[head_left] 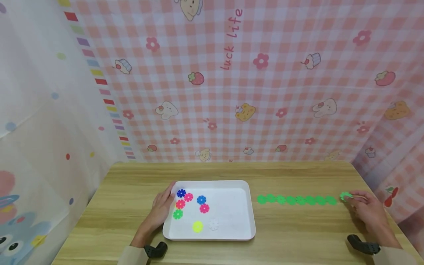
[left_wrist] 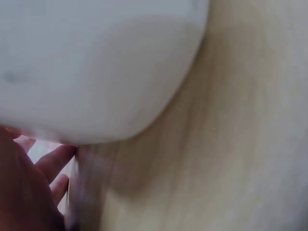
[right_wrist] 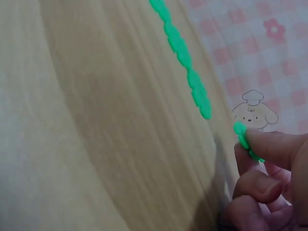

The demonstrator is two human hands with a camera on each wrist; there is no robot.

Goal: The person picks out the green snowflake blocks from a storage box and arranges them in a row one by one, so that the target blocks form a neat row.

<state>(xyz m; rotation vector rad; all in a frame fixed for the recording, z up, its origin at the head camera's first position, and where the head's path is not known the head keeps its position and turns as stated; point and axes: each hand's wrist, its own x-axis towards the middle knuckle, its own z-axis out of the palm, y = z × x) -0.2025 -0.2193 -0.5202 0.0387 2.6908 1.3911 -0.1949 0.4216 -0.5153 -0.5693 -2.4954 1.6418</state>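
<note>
My left hand (head_left: 161,204) holds the left rim of a white tray (head_left: 232,235); in the left wrist view its fingers (left_wrist: 55,163) show beside the tray wall, while the thumb's hold is partly hidden. In the tray lie notched flower-shaped plastic discs, among them a green disc (head_left: 177,214), a yellow disc (head_left: 197,226) and a clear disc (head_left: 213,225). At the right, my right hand (head_left: 369,209) pinches a green snowflake disc (right_wrist: 242,134) between thumb and finger. This disc is raised off the table, just beyond the right end of a row of green discs (head_left: 300,200).
The wooden table (head_left: 291,235) carries the tray left of the middle and the green row to its right. A pink checked cloth (head_left: 212,88) hangs behind the table. Black straps with camera units (head_left: 157,250) sit on both wrists.
</note>
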